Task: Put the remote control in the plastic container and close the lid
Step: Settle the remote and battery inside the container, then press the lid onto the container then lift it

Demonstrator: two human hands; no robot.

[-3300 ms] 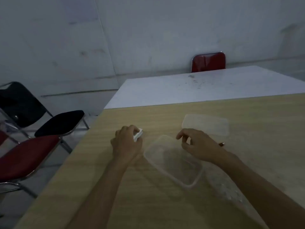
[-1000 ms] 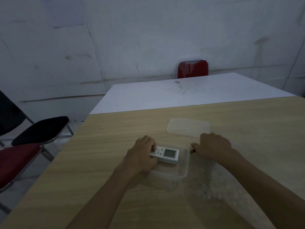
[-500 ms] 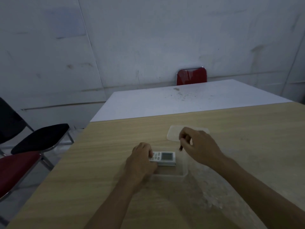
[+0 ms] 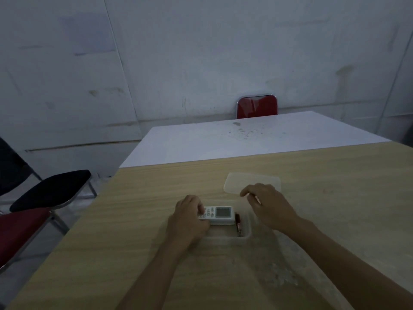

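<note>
A white remote control (image 4: 220,214) with a small screen lies inside the clear plastic container (image 4: 243,238) on the wooden table (image 4: 134,231). My left hand (image 4: 190,218) rests on the remote's left end, fingers on its buttons. A dark red, pen-like object (image 4: 238,222) lies in the container just right of the remote. My right hand (image 4: 268,204) hovers above the container's right side, fingers loosely curled and holding nothing, reaching toward the translucent lid (image 4: 252,182) that lies flat on the table behind it.
A white table (image 4: 245,137) adjoins the wooden one at the back, with a red chair (image 4: 257,106) behind it. At the left stand a black chair (image 4: 51,189) and a red chair (image 4: 20,227). A pale scuffed patch (image 4: 281,276) marks the table near my right forearm.
My right hand has let the dark red object drop into the container and lifted toward the lid. My left hand stays on the remote.
</note>
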